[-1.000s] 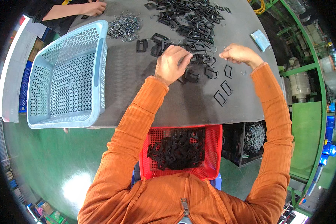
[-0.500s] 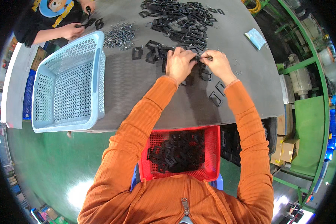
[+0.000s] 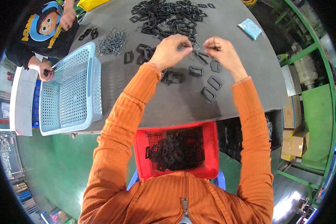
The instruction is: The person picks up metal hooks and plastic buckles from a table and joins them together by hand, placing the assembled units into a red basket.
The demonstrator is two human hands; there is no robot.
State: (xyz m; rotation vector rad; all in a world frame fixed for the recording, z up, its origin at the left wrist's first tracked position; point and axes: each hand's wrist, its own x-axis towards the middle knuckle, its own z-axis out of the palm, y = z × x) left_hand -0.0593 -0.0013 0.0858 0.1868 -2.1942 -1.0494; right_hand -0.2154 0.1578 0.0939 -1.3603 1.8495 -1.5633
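Over the grey table (image 3: 183,108), green floor (image 3: 56,164) below, left hand (image 3: 170,51) and right hand (image 3: 225,53) curl, their grip unclear.

Seeing plain black all over the pile of flat frames (image 3: 168,18), with shiny silver on the heap of hooks (image 3: 112,42). Got dull grey on the table (image 3: 138,110), pale blue with a lattice of little holes on the big basket (image 3: 90,76), and bright red with a perforated grid on the bin (image 3: 211,149). Also spotting burnt orange with fine ribbed lines on the sleeves (image 3: 125,115), light blue on the mask (image 3: 251,29), green on the floor (image 3: 52,160), and a blue-and-yellow cartoon print (image 3: 47,23) on a black shirt (image 3: 65,40).
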